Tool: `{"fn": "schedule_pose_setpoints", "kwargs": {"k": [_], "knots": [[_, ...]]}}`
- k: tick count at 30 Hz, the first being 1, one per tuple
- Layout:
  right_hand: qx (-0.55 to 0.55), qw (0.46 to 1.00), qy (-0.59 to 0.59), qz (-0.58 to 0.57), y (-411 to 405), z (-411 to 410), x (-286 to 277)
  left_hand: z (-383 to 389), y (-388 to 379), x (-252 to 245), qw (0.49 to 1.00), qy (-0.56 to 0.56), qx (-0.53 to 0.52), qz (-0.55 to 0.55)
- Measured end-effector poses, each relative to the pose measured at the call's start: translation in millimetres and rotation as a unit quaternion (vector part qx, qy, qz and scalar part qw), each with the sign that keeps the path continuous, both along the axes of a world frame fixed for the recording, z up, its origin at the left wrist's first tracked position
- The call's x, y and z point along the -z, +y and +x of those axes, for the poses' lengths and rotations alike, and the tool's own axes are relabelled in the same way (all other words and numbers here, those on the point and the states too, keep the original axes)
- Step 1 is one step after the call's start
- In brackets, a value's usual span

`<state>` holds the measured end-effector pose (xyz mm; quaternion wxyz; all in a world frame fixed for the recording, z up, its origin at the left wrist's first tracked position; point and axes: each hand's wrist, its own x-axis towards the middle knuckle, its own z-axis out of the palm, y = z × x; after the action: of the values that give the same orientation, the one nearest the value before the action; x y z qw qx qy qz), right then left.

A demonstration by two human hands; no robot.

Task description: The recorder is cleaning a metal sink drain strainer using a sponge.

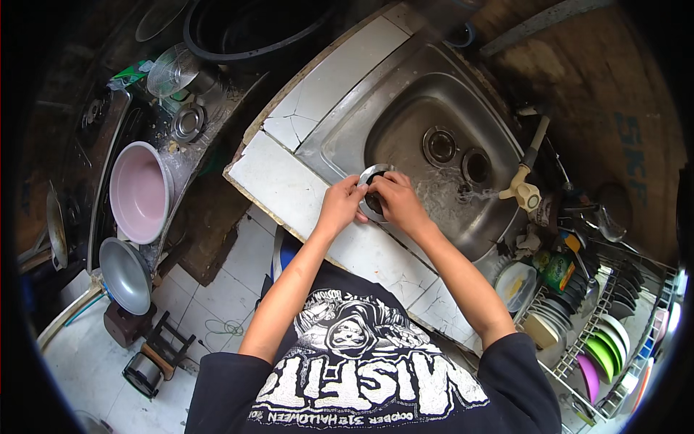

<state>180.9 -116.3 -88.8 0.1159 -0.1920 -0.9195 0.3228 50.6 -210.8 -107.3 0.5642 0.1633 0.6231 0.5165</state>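
Observation:
A shallow round metal piece (374, 172) with a dark centre is held over the near rim of the stainless steel sink (347, 135). My left hand (345, 202) grips its edge, thumb on top and fingers underneath. The fingers of my right hand (400, 199) are bent into the dark centre and hide part of it; whether they pinch something small there is not visible. Water runs from a beige plastic tap (521, 192) into the basin. On the basin floor are two dark-centred metal rings, one larger (440, 146) and one smaller (477, 165).
White tiles (293, 184) with cracks border the sink. At right stands a dish rack (580, 336) with plates and bowls, beside a green dish soap pack (559, 271). At left are a pink basin (140, 192), a grey pan (126, 276), a wire strainer (172, 70) and another metal ring (188, 122).

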Motion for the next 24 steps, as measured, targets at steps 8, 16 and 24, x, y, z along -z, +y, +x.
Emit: {"fn": "schedule_pose_setpoints", "kwargs": {"k": [8, 16, 24], "knots": [[-0.036, 0.999, -0.029, -0.021, 4.3, -1.0, -6.4, -5.1, -1.1, -2.0, 1.0, -0.02, 0.007, -0.017], [-0.031, 0.999, -0.034, -0.029, 4.1, 9.6, -1.0, 0.1, -5.1, -2.8, 1.0, 0.006, -0.004, -0.019], [-0.033, 0.996, -0.065, -0.045, -1.2, 6.6, -8.1, 1.2, -4.8, -2.5, 0.999, -0.001, -0.025, -0.026]]}}
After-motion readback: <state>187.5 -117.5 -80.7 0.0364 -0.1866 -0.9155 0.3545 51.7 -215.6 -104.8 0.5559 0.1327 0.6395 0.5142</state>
